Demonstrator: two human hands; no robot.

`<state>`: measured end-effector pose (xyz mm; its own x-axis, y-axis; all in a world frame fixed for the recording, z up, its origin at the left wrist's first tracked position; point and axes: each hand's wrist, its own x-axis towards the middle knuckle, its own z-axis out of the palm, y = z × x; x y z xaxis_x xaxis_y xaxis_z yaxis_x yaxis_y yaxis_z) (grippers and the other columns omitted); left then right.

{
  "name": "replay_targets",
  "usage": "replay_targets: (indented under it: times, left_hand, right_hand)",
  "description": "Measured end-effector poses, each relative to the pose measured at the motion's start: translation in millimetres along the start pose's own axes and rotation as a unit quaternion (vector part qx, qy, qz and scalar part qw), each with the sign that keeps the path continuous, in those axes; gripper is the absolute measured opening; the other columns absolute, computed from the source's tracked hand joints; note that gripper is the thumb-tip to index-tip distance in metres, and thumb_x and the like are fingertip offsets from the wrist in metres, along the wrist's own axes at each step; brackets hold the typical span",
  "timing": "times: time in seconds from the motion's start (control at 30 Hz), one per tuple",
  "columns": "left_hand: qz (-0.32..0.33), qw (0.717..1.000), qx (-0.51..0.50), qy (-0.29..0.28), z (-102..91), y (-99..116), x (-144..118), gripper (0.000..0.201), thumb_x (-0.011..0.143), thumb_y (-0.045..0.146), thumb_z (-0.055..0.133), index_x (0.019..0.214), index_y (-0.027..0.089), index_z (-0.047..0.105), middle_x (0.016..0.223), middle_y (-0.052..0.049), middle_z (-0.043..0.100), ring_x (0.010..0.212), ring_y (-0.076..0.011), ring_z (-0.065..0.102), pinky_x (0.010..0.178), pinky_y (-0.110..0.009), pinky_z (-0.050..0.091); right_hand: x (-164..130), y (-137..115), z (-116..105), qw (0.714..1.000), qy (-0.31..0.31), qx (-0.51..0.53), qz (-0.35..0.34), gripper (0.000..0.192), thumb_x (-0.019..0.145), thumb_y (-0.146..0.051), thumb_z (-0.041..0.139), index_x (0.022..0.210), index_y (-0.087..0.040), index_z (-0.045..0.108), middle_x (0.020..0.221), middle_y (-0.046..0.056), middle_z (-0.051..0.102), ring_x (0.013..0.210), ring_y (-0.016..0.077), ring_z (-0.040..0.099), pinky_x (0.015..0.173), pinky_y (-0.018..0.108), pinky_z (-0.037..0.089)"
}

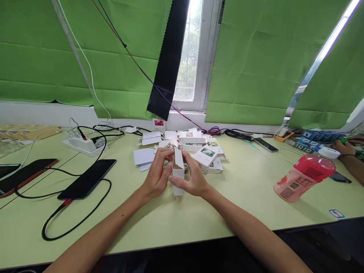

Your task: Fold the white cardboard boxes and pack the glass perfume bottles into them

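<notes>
A small white cardboard box (pixel 178 173) stands on end between my hands, its narrow side towards me and its top flaps apparently raised. My left hand (pixel 158 171) grips it from the left, with curled fingers reaching behind it. On the other side, my right hand (pixel 196 176) holds the box, its thumb across the near face. Something shiny and clear lies just behind the left fingers, too covered to make out. Just beyond are flat white cartons (pixel 144 156) on the left and a pile of printed white boxes (pixel 207 155) on the right.
A pink drink bottle (pixel 303 178) stands at right. Phones (pixel 88 178) with looping black cables lie at left, near a power strip (pixel 87 146). Another phone (pixel 265 144) lies at back right. Another person's hand (pixel 343 148) is at far right beside blue boxes (pixel 311 140).
</notes>
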<state>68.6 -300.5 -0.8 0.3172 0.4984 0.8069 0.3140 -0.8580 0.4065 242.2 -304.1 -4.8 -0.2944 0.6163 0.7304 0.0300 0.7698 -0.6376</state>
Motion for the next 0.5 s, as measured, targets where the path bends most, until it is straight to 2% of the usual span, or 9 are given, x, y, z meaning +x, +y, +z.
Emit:
replay_targets:
  times: [0.5]
  left_hand:
    - [-0.012, 1.000, 0.024, -0.011, -0.9, 4.5, 3.5, 0.032, 0.110, 0.040, 0.032, 0.131, 0.026, 0.052, 0.118, -0.010, 0.054, 0.108, -0.0236, 0.056, 0.090, -0.040, 0.055]
  right_hand:
    - [0.1, -1.5, -0.3, 1.000, -0.001, -0.019, 0.010, 0.058, 0.085, -0.053, 0.073, 0.128, -0.021, 0.052, 0.110, 0.007, 0.064, 0.096, 0.0233, 0.060, 0.086, 0.039, 0.055]
